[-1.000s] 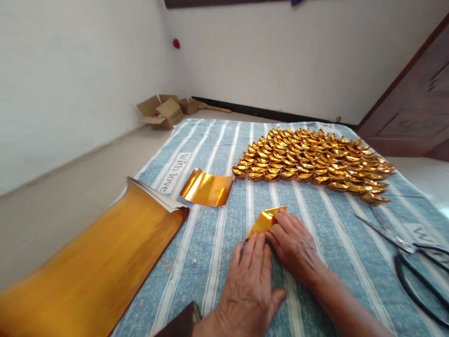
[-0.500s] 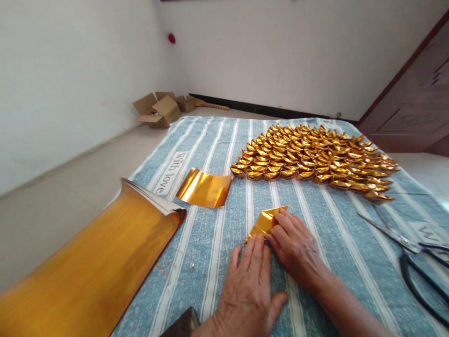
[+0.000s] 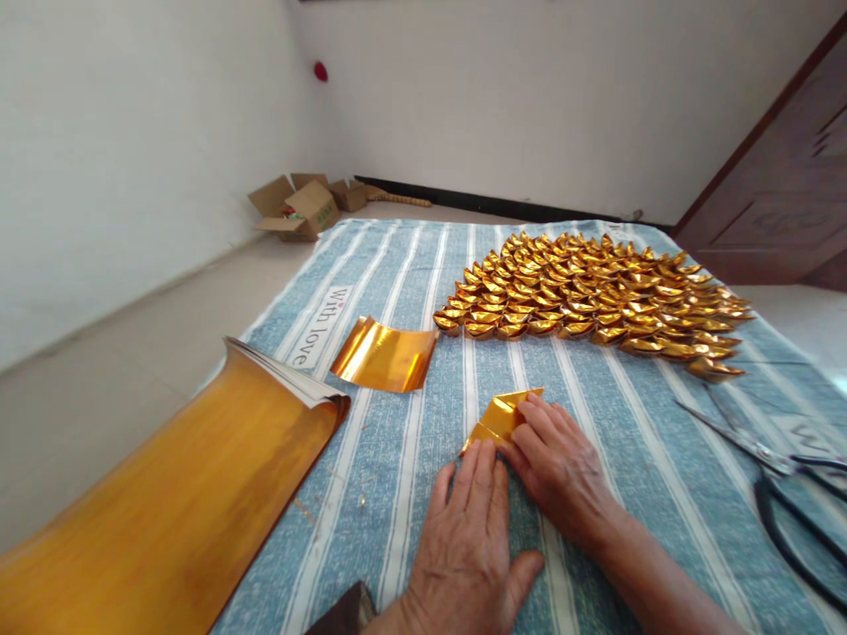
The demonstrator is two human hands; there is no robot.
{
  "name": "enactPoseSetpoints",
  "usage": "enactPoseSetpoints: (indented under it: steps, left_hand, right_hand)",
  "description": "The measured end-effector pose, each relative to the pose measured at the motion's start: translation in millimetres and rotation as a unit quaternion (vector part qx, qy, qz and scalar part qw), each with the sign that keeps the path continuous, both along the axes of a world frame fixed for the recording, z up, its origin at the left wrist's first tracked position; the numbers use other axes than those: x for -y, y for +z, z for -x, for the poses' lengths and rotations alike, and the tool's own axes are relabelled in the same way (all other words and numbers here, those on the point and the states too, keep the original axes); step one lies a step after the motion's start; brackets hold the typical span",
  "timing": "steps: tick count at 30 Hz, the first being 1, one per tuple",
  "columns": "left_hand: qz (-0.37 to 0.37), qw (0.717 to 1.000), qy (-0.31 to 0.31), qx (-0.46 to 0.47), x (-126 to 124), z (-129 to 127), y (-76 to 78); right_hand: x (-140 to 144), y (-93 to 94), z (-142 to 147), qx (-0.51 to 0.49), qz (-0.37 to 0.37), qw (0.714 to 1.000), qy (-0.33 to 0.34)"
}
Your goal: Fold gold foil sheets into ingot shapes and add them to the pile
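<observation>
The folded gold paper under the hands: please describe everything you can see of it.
The folded gold paper is a small piece of shiny, foil-like sheet, gold on the side that shows, with sharp creases and a pointed corner toward the far right. It lies flat on the blue striped cloth, in front of the person. The left hand presses its near edge with the fingertips, and the right hand covers its right part. Only the far portion shows; the rest is hidden under the fingers.

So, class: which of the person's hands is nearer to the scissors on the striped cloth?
The right hand. The scissors lie at the cloth's right edge, on this hand's outer side. The left hand rests further left, with the right hand between it and them.
</observation>
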State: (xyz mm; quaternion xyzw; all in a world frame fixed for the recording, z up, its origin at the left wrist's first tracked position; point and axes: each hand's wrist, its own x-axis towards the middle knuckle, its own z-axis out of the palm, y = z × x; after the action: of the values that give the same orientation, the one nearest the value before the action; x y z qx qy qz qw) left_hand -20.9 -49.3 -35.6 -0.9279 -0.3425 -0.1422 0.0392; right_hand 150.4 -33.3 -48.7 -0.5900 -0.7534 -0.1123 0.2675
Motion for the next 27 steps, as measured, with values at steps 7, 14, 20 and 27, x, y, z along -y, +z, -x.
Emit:
enactPoseSetpoints:
  steps: [7,14,20,27]
  left_hand:
    - [-0.004,1.0,-0.009,0.006,-4.0,1.5,4.1]
    - [-0.023,0.999,-0.025,0.008,-8.5,1.0,7.8]
    - [-0.027,0.999,-0.019,-0.001,-8.4,1.2,7.0]
    - [-0.027,0.999,-0.02,-0.004,-9.6,0.3,7.6]
  right_hand:
    - [-0.6,0.2,0.7,0.011,-0.006,1.0,-0.006]
    - [-1.2,-0.8,1.5,0.008,-0.01,1.0,-0.004]
    - [-1.2,-0.4,2.1,0.004,-0.005,1.0,-0.005]
    - [-1.6,-1.0,2.6,0.009,-0.011,1.0,-0.009]
